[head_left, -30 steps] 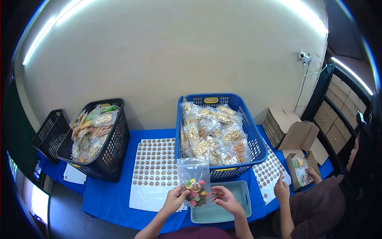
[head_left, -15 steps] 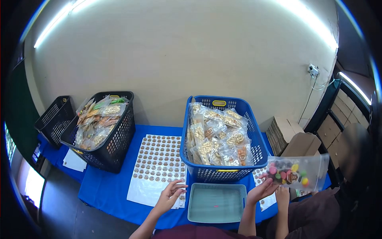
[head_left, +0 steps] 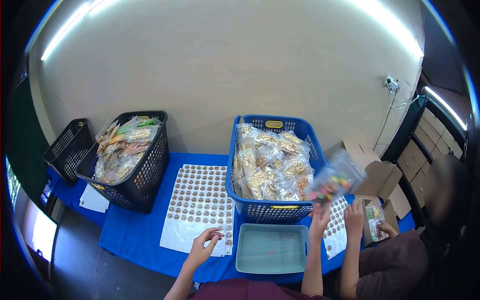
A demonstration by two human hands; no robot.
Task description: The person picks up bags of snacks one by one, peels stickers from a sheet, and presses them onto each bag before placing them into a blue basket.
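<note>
Right hand (head_left: 319, 220) grips a clear plastic bag of coloured sweets (head_left: 334, 181), raised just right of the blue plastic basket (head_left: 278, 212). Left hand (head_left: 202, 247) hangs loosely open, empty, over the near edge of the sticker sheet (head_left: 200, 207), left of the grey-green tray (head_left: 270, 248).

Both forearms bare, no watch/rings seen. Left hand (head_left: 202, 248) and right hand (head_left: 319, 220) ungloved. Maroon top at bottom edge, prob. short-sleeved; sleeves out of view.
</note>
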